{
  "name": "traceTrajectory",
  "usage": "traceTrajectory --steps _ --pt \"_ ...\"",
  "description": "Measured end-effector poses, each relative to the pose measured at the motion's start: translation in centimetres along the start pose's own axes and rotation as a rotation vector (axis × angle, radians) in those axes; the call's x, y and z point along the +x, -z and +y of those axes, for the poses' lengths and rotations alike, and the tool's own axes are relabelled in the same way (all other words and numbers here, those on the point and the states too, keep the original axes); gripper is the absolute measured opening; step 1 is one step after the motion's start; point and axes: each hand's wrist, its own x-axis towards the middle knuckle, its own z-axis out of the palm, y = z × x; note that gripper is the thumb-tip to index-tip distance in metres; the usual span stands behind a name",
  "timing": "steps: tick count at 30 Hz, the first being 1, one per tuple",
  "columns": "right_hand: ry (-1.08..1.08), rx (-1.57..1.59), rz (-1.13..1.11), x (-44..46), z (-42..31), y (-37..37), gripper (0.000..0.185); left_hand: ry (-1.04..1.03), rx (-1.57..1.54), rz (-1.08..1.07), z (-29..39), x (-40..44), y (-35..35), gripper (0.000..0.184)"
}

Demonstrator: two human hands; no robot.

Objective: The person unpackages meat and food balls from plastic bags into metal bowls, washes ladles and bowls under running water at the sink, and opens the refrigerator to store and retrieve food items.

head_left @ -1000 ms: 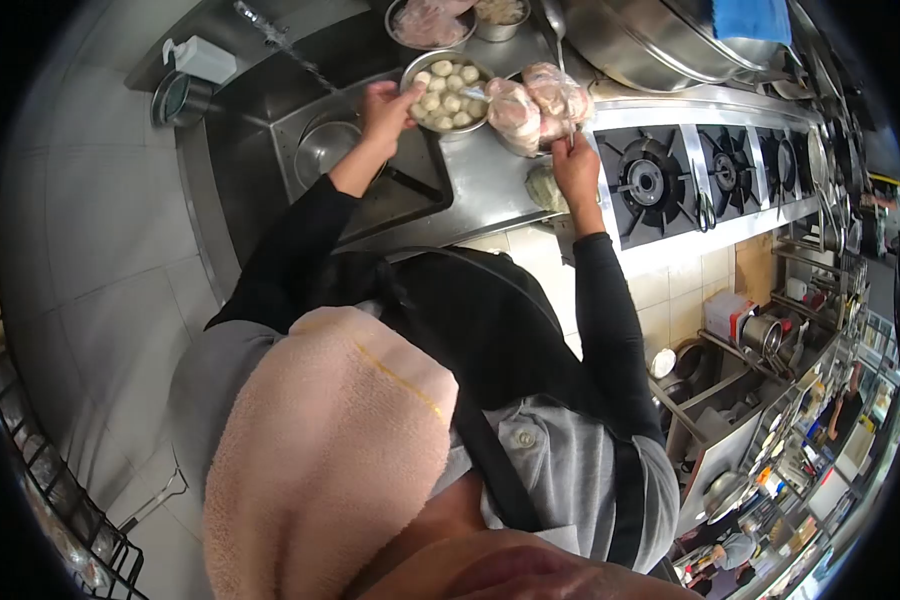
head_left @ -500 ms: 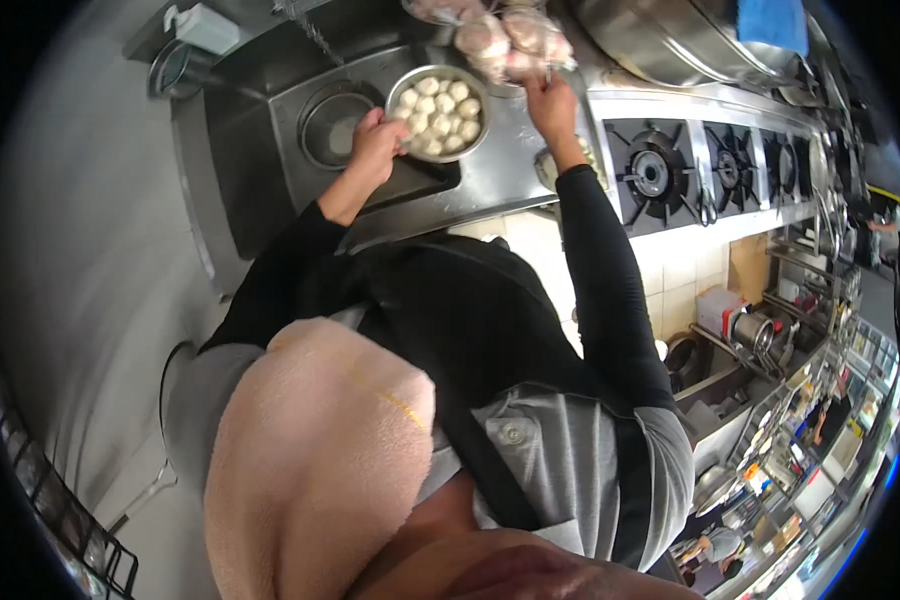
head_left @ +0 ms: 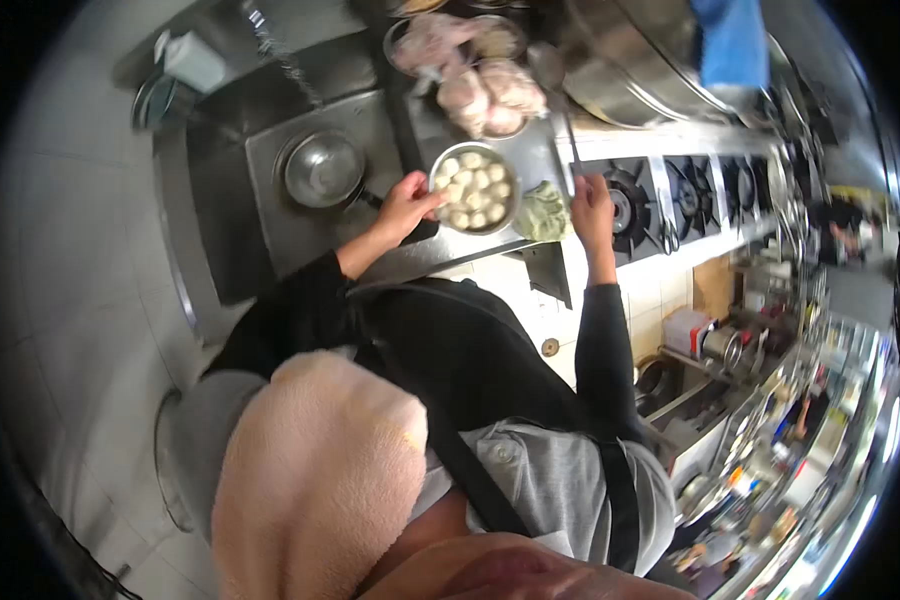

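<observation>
My left hand (head_left: 407,212) grips the near-left rim of a round metal bowl (head_left: 517,203) with its fingers closed. Several pale, whitish balls (head_left: 477,190) fill the bowl, which is at the sink's right edge beside a crumpled greenish cloth (head_left: 543,212). Further right, my right hand (head_left: 594,208) is wrapped round the long dark handle of a ladle (head_left: 547,65). The ladle's round head points away from me, beside the bagged pale pink meat (head_left: 490,95) on the metal counter.
A round pan (head_left: 322,168) with a dark handle lies in the steel sink (head_left: 260,190). A large metal pot (head_left: 630,70) stands at the back right, a blue cloth (head_left: 730,45) near it. Gas burners (head_left: 625,210) run along the right. A white bottle (head_left: 192,62) is at the far left.
The bowl has moved right, from over the sink to its right side, with my left hand on it. My right hand has left the meat bags and now holds the ladle.
</observation>
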Motion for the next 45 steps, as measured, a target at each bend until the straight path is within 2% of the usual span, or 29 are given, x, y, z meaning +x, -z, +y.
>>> traceTrajectory --steps 1,2,5,7,8,9,10,11,14,15,16,17,19,20,21,23,25,27,28,29,30,31,32,33,35,37,39,41,45 --pt "0.223 -0.095 0.098 -0.4 6.2 -2.1 0.025 0.015 -0.021 -0.003 0.1 -0.6 0.7 0.021" --pt "-0.119 -0.019 0.047 -1.3 9.5 -4.2 0.029 0.026 -0.056 0.015 0.2 -1.7 1.8 0.021" --pt "-0.242 -0.009 -0.062 -3.9 6.3 -5.7 0.034 0.004 0.007 0.183 -2.2 -2.3 5.7 0.019" --pt "0.001 -0.039 0.014 -4.0 7.5 -7.8 0.036 0.058 0.129 0.442 -2.2 -2.9 7.3 0.022" --pt "0.113 -0.063 0.079 -3.5 8.3 -8.3 0.037 0.073 0.045 0.459 -4.6 -2.0 9.6 0.016" --pt "0.034 -0.224 0.001 -3.4 6.3 -7.7 0.028 0.066 -0.139 0.396 -5.4 -2.2 11.3 0.012" --pt "0.017 -0.245 0.012 -3.2 7.3 -8.3 0.029 0.112 -0.080 0.421 -4.8 -2.1 11.5 0.011" --pt "0.216 -0.328 0.038 -3.2 7.1 -7.8 0.031 0.121 -0.085 0.404 -3.9 -1.9 11.2 0.012" --pt "0.264 -0.233 0.180 -3.8 3.8 -6.4 0.029 0.172 -0.056 0.267 -1.1 -1.0 9.4 0.021" --pt "-0.041 0.085 0.020 -4.2 2.0 -6.1 0.029 0.152 -0.034 0.224 -0.5 -0.7 8.7 0.025" --pt "-0.198 0.314 -0.128 -4.6 1.3 -6.1 0.029 0.112 -0.039 0.192 0.2 -0.5 7.7 0.022" --pt "-0.347 0.551 -0.277 -4.7 0.4 -6.4 0.029 -0.102 0.142 0.185 1.0 -0.6 6.5 0.021" --pt "-0.578 0.679 -0.386 -5.4 -3.0 -6.9 0.027 -0.547 0.501 0.172 3.2 -1.0 3.4 0.018" --pt "-0.467 0.685 -0.374 -5.4 -1.9 -8.5 0.024 -0.781 0.693 0.135 5.1 -1.3 2.3 0.017" --pt "-0.436 0.603 -0.376 -5.2 -2.3 -8.7 0.024 -0.857 0.696 0.035 5.5 -0.9 1.3 0.020" --pt "-0.372 0.438 -0.367 -4.5 -3.2 -8.9 0.023 -0.764 0.800 -0.166 6.4 -0.9 -1.1 0.032" --pt "-0.274 0.248 -0.396 -3.8 -7.4 -7.8 0.024 -0.776 1.056 -0.143 6.0 0.0 -2.0 0.054" --pt "0.346 -0.340 -0.342 -2.9 -9.0 -10.2 0.020 -0.723 1.053 -0.071 5.8 0.5 -2.2 0.056" --pt "0.425 -0.503 -0.349 -1.4 -9.1 -12.3 0.017 -0.701 1.109 -0.041 5.7 0.6 -2.1 0.053" --pt "0.550 -0.472 -0.170 -1.4 -11.4 -11.9 0.016 -0.524 0.993 0.046 5.0 0.6 -2.0 0.053" --pt "0.778 -0.604 -0.037 0.1 -10.8 -15.5 0.017 -0.526 0.668 0.046 1.1 2.7 0.5 0.057" --pt "0.681 -0.435 0.078 1.6 -12.1 -19.2 0.014 -0.192 0.436 0.067 -0.3 2.9 2.1 0.060" --pt "0.626 -0.441 -0.044 1.8 -16.3 -17.0 0.011 -0.137 0.135 0.212 -0.2 2.5 1.5 0.058" --pt "0.844 -0.289 -0.110 2.4 -17.9 -15.8 0.010 -0.066 -0.033 0.215 -0.3 1.8 0.9 0.058" --pt "0.818 -0.373 -0.241 2.1 -22.8 -19.0 0.010 0.062 -0.155 0.126 -0.5 0.9 -0.2 0.058" --pt "0.895 -0.363 -0.325 1.5 -25.7 -19.4 0.011 0.109 -0.181 0.058 -0.6 1.1 -1.5 0.058" --pt "1.021 -0.459 -0.386 2.1 -27.3 -25.0 0.026 0.107 -0.179 0.019 -0.6 1.9 -2.8 0.058" --pt "1.009 -0.703 -0.554 0.1 -30.4 -23.2 0.029 0.107 -0.179 -0.007 -0.8 2.7 -3.9 0.058" --pt "1.009 -0.754 -0.618 -1.3 -32.3 -24.2 0.033 0.066 -0.173 -0.011 -0.6 3.5 -4.5 0.058"
